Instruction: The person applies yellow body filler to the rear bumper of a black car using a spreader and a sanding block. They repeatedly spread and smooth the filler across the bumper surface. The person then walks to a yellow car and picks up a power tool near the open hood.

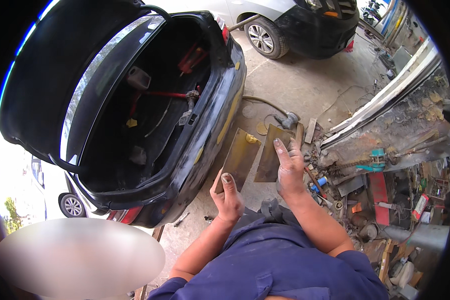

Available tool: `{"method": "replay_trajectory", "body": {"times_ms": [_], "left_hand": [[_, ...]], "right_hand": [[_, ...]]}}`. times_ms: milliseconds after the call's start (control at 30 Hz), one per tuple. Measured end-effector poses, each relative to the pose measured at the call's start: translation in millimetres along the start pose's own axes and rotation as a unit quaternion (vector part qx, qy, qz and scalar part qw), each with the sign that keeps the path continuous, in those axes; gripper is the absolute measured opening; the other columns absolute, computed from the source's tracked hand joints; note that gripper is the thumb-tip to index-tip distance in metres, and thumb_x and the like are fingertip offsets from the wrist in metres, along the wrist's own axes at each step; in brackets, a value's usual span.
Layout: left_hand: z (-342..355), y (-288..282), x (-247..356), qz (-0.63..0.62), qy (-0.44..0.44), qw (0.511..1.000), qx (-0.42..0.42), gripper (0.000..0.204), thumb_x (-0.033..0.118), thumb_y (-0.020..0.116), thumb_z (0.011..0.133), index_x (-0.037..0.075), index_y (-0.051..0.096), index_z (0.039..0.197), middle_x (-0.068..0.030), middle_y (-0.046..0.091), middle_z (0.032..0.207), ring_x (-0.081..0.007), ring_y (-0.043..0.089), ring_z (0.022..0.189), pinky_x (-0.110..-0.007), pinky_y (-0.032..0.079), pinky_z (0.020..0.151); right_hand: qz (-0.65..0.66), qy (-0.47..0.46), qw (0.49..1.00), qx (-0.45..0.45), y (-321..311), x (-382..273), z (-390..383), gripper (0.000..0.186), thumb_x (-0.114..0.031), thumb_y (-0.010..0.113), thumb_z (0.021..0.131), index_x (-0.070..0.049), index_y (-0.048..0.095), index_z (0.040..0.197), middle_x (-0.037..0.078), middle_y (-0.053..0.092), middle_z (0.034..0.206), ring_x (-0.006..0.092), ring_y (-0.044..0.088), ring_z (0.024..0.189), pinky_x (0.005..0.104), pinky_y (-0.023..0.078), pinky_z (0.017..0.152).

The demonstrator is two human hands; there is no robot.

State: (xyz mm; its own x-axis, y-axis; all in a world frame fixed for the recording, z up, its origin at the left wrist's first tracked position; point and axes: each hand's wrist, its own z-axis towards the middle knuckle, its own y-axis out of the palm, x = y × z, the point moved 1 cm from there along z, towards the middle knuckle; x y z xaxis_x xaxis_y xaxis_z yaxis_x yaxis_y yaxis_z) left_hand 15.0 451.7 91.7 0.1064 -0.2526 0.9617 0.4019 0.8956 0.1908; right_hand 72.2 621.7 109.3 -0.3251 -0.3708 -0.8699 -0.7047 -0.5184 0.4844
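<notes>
Beside the car's rear bumper (220, 125), each hand grasps a putty-smeared spreader plate, left hand (228, 197) pinching one (240, 157), right hand (291, 172) another (271, 152); loose fingers could let a plate slip and smear the bumper.

Car repair yard, open-trunk car (150, 110), scrap clutter (385, 200)

The person wears a dark blue work shirt (280, 260) of plain cloth, creased across the chest and shoulders. Its short sleeves end at about the elbow, leaving both forearms bare. The left sleeve (177, 285) shows a rolled or hemmed edge; the right sleeve (357, 262) bunches in folds. The left hand (228, 197) and right hand (288, 167) are bare, without gloves, rings or a watch. The fingertips look smeared with grey dust or filler, and the nails are grimy.
</notes>
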Motion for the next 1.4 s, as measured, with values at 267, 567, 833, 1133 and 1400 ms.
{"method": "replay_trajectory", "body": {"times_ms": [267,567,833,1133,1400], "left_hand": [[1,14,-1,0.063,0.179,0.981,-0.044,0.045,0.027,0.050,0.117,-0.013,0.062,0.133,-0.0219,0.070,0.122,-0.0295,0.067,0.110,-0.038,0.051,0.098],[0,10,0,0.153,0.273,0.943,-0.114,0.040,0.018,0.051,0.114,-0.011,0.062,0.139,-0.0268,0.070,0.132,-0.0421,0.069,0.118,-0.048,0.052,0.104],[-4,4,4,0.241,0.313,0.905,-0.157,0.044,0.001,0.062,0.097,-0.011,0.063,0.139,-0.0294,0.069,0.135,-0.0445,0.070,0.117,-0.049,0.055,0.102],[14,-6,17,0.355,0.326,0.851,-0.209,0.062,-0.007,0.073,0.078,-0.008,0.065,0.139,-0.0250,0.071,0.134,-0.0409,0.072,0.115,-0.045,0.059,0.098],[22,-4,16,0.404,0.336,0.815,-0.242,0.057,-0.001,0.075,0.081,-0.007,0.066,0.136,-0.0224,0.072,0.129,-0.0399,0.071,0.113,-0.044,0.059,0.098]], "right_hand": [[0.108,0.083,0.990,0.029,7,3,-6,0.033,-0.020,0.068,0.108,-0.001,0.060,0.134,0.006,0.070,0.125,0.0121,0.065,0.106,0.0281,0.052,0.094],[0.174,0.118,0.978,0.002,22,-5,-7,0.035,-0.020,0.065,0.110,0.000,0.057,0.137,0.009,0.071,0.125,0.0147,0.068,0.108,0.0316,0.056,0.096],[0.118,0.070,0.990,-0.027,29,-9,-2,0.029,-0.021,0.065,0.110,-0.001,0.059,0.131,0.006,0.070,0.120,0.0112,0.065,0.103,0.0297,0.054,0.095],[0.139,0.066,0.987,-0.050,30,-11,3,0.027,-0.020,0.064,0.111,-0.002,0.061,0.130,0.005,0.071,0.120,0.0113,0.066,0.102,0.0298,0.054,0.092],[0.114,0.071,0.989,-0.057,33,-12,3,0.027,-0.024,0.060,0.112,-0.006,0.064,0.131,0.004,0.072,0.117,0.0143,0.069,0.100,0.0313,0.056,0.089]]}}
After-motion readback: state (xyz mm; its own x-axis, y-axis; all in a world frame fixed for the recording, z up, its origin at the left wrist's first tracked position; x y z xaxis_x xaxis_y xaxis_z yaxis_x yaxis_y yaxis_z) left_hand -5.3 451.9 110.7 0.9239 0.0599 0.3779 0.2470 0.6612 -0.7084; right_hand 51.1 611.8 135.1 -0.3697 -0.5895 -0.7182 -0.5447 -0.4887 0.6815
